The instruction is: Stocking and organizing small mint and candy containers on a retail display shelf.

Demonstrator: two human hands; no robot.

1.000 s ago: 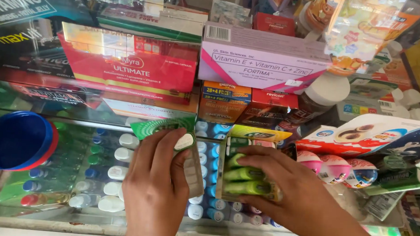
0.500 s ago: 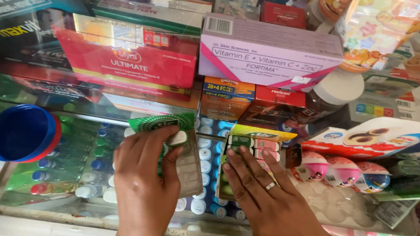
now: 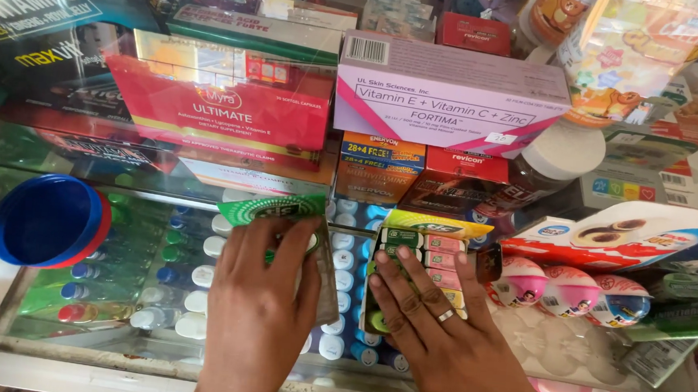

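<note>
Centre of frame, on the glass counter: my left hand (image 3: 265, 312) lies flat, fingers together, on the green card-topped tray (image 3: 275, 212). My right hand (image 3: 430, 322), fingers spread, presses on the yellow tray (image 3: 436, 225) of small glossy boxes. Round blue lids (image 3: 44, 222) sit mid left; shiny plastic eggs (image 3: 569, 286) at right. Versus a second ago, the right hand no longer grips green packs.

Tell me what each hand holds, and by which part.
Left hand covers the green candy tray's front; right hand lies flat on the yellow-topped tray. True grip cannot be told.
</note>
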